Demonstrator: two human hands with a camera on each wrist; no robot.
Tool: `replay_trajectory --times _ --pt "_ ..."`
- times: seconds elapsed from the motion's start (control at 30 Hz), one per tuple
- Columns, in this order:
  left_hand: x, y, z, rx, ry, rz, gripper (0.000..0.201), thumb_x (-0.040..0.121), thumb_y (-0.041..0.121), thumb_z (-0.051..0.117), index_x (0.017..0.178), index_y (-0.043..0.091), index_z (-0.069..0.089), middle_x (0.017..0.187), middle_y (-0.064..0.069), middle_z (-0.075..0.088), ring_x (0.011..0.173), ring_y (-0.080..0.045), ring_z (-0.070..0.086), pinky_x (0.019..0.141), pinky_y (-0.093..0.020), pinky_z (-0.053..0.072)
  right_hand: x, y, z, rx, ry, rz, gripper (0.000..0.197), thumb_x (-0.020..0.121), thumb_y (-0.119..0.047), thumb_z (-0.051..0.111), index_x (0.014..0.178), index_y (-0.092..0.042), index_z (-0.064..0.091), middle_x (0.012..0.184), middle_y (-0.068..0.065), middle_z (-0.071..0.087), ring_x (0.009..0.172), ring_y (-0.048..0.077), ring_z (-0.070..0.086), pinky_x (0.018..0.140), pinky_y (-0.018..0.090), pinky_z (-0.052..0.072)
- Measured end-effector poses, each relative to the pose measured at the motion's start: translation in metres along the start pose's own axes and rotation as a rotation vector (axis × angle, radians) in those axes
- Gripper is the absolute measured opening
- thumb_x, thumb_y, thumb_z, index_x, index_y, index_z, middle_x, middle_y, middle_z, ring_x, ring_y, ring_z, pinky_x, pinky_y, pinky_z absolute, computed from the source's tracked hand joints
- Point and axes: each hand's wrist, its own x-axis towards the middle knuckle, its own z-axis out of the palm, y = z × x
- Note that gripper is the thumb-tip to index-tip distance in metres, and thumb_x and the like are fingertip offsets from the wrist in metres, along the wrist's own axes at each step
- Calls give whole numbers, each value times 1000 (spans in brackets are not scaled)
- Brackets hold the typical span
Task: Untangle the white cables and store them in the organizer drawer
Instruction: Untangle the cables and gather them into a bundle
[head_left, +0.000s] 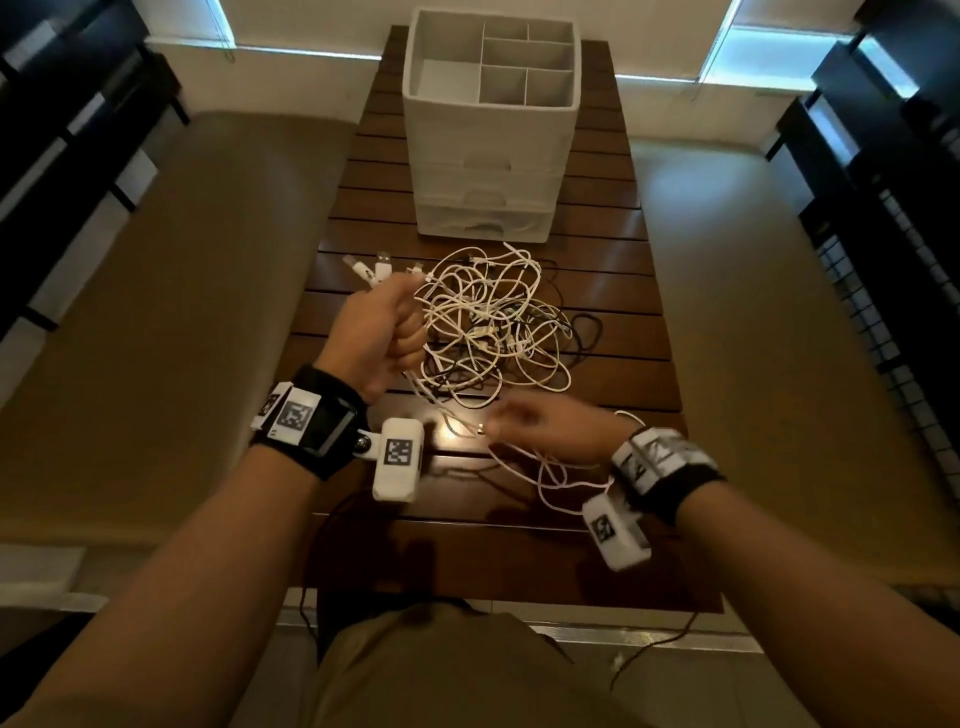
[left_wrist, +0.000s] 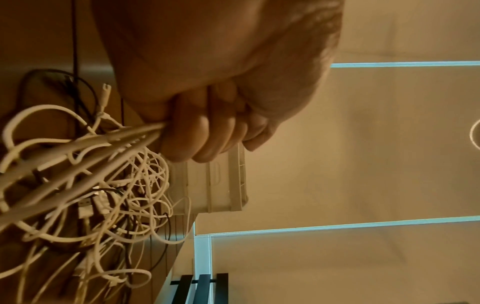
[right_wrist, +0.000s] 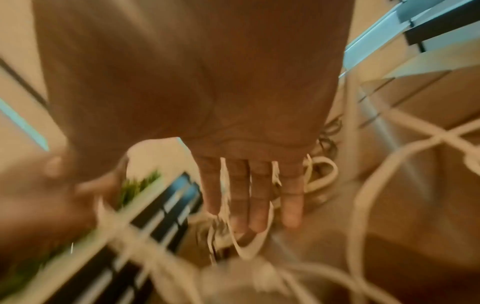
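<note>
At centre frame on the slatted table (head_left: 597, 364), white cables (head_left: 488, 322) are lying tangled below the organizer (head_left: 488, 130). Left hand (head_left: 376, 332) is clenching several strands; right hand (head_left: 545, 431), blurred, fingers extended, grip unclear. Light, limp, snag-prone: probably best gripped near plugs (head_left: 371, 267).

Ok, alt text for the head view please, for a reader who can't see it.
A person's left hand grips several strands of a tangle of white cables above a dark slatted table, while the blurred right hand reaches toward a loose strand. A white drawer organizer stands behind, its drawers closed.
</note>
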Motion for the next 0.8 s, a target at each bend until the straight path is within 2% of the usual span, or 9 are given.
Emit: replay_trajectory --times 0.07,0.17,0.2,0.27,0.33,0.4,0.53,0.63,0.8 --pt "2 -4 -9 -57 -18 -20 54 106 29 47 56 22 29 47 5 20 38 -11 16 41 -23 9 3 -12 -39 40 180 -19 62 89 -77 50 123 -27 64 108 -10 68 96 9 67 81 30 53" --pt "3 -10 -15 -141 -74 -59 52 106 30 44 56 19 35 46 5 23 35 -9 17 38 -18 10 28 -14 -92 -10 662 29 37 101 -54 59 107 -18 69 98 -1 72 90 17 70 83 38 59" --pt "3 -13 -16 -155 -101 -70 50 105 30 44 57 18 37 46 5 25 34 -8 18 37 -17 12 39 -15 -101 4 754 74 34 101 -49 59 103 -17 70 95 1 72 89 18 70 84 40 60" --pt "3 -18 -15 -177 -153 -90 47 104 29 43 58 16 40 45 6 27 34 -7 20 35 -16 14 63 -15 -108 54 728 187 37 101 -47 59 101 -11 71 90 3 73 80 19 69 77 40 60" --pt "1 -21 -14 -194 -183 -113 47 104 29 43 59 15 40 45 7 28 33 -6 21 35 -15 15 81 -18 -103 104 568 286 42 102 -47 59 98 -7 69 84 7 74 63 19 64 58 32 53" --pt "-1 -24 -13 -176 -179 -137 47 104 30 42 60 14 42 46 7 27 34 -7 21 35 -15 15 92 -21 -96 164 510 290 36 104 -40 59 92 -7 68 80 10 72 53 19 60 47 27 46" --pt "-4 -26 -14 -63 -102 -174 50 108 35 42 67 11 58 50 6 23 40 -9 15 41 -23 8 87 -54 -99 407 623 44 25 109 -27 52 103 -7 65 79 9 68 47 12 57 41 24 46" --pt "-2 -29 -12 -10 -86 -141 53 110 39 41 77 9 70 53 5 19 41 -9 14 40 -22 9 70 -87 -109 409 691 -189 25 110 -25 49 104 -6 63 79 12 69 50 17 61 43 29 50" --pt "0 -32 3 6 -82 -75 51 111 43 43 88 8 73 56 3 20 40 -9 16 38 -19 16 47 -103 -119 385 737 -277 23 109 -22 50 104 -4 64 85 18 74 58 28 69 48 33 55"
